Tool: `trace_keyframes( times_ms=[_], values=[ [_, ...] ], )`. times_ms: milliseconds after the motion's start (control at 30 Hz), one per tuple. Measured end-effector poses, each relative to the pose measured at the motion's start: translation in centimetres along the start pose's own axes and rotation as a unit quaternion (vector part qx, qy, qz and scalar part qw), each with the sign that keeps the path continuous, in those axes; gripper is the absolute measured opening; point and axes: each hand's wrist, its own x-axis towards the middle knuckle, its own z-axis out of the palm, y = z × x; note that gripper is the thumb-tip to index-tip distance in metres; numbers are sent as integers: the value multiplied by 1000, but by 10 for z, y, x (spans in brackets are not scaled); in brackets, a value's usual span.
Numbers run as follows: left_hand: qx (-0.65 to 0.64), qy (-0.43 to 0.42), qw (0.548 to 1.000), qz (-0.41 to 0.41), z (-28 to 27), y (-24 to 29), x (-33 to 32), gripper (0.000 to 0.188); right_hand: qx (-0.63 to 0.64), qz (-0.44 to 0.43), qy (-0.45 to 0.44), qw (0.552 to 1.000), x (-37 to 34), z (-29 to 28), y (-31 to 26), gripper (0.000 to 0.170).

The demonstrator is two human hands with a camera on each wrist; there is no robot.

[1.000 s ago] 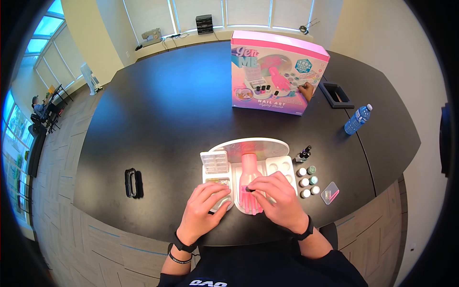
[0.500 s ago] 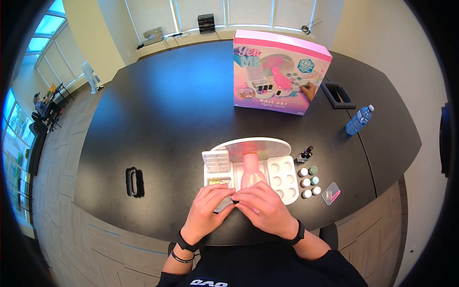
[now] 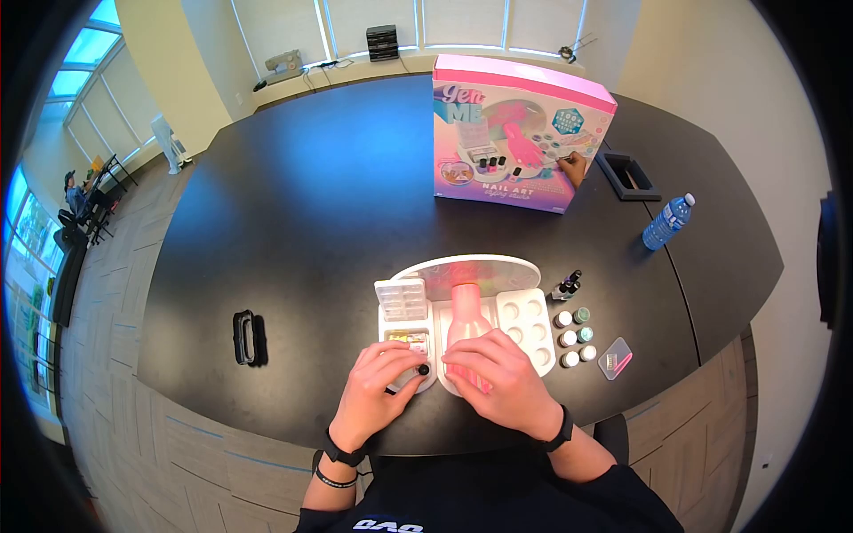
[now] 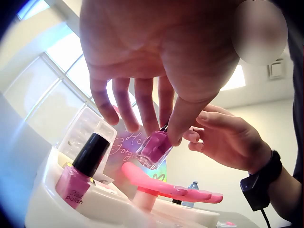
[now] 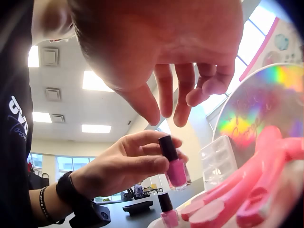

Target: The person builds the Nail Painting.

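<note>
My left hand [image 3: 375, 391] pinches a magenta nail polish bottle [image 4: 155, 148] between thumb and fingers, its black cap [image 3: 424, 369] in place. It is over the left side of a white manicure station [image 3: 419, 322]. A second pink nail polish bottle [image 4: 76, 185] stands in the station below that hand. My right hand [image 3: 505, 380] hovers over the fingers of a pink plastic model hand [image 3: 467, 311], its own fingers loosely bent and holding nothing. In the right wrist view the held bottle [image 5: 177, 173] is just below my right fingertips, apart from them.
Several small jars [image 3: 567, 338], dark-capped bottles [image 3: 565, 289] and a clear tray with a pink tool [image 3: 615, 360] lie to the right. Behind are a large pink box [image 3: 520, 133] and a water bottle [image 3: 668, 222]. A black frame-like object [image 3: 244, 338] lies left.
My right hand has brought the black cap from the model hand's fingers to the bottle in my left hand, then let go and drawn slightly right. My left hand keeps holding the bottle.
</note>
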Motion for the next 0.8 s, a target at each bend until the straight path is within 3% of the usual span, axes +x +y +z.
trace_keyframes(
  times_ms=[400,800],
  values=[
    [24,-28,999,-25,-3,-15,-7,27,-95,40,86,991,0,-55,31,18],
    [36,-49,997,-54,-2,-21,-9,26,-193,154,131,960,-19,-112,87,18]
  ],
)
